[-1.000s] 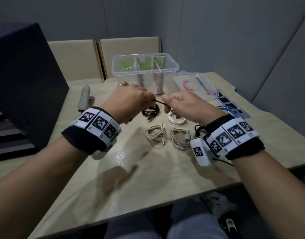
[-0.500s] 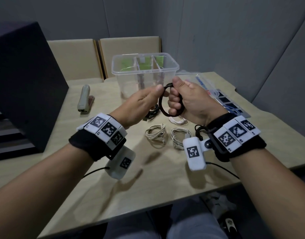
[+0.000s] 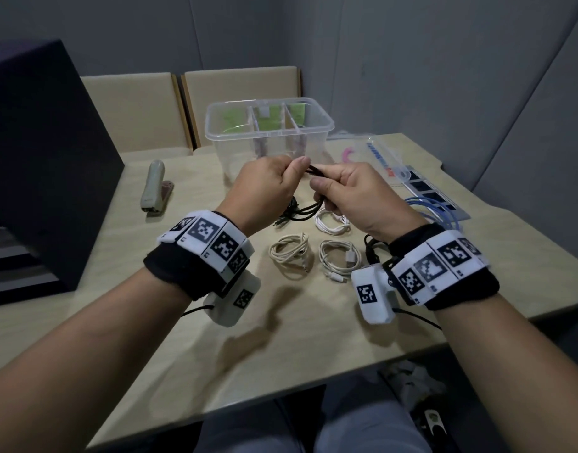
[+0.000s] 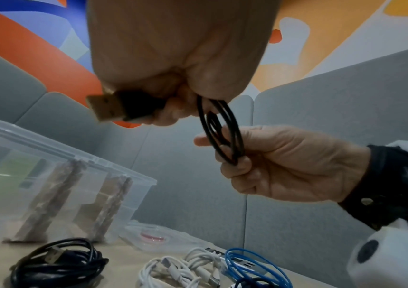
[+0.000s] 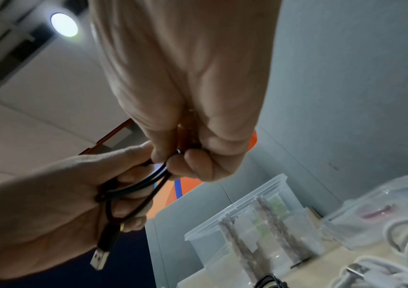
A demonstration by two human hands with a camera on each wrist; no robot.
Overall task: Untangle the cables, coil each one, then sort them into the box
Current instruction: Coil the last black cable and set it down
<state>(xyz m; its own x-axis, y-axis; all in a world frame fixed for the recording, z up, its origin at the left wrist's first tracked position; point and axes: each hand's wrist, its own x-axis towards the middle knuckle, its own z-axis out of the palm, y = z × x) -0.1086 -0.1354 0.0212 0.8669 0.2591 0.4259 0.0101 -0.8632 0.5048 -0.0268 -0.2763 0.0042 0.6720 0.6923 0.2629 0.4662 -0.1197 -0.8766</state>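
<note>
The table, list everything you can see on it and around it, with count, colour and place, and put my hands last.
held cable: 1, black, looped between both hands above the table
coiled cables: 2 cream and 1 white, plus 1 black bundle, table centre
blue cable: 1, right side
box: 1, clear, three compartments, far centre
stapler: 1, beige, left
bags: clear plastic, right of box
table: 1, light wood
chairs: 2, beige, behind table
left hand: grips loops and plug end
right hand: pinches the loops
</note>
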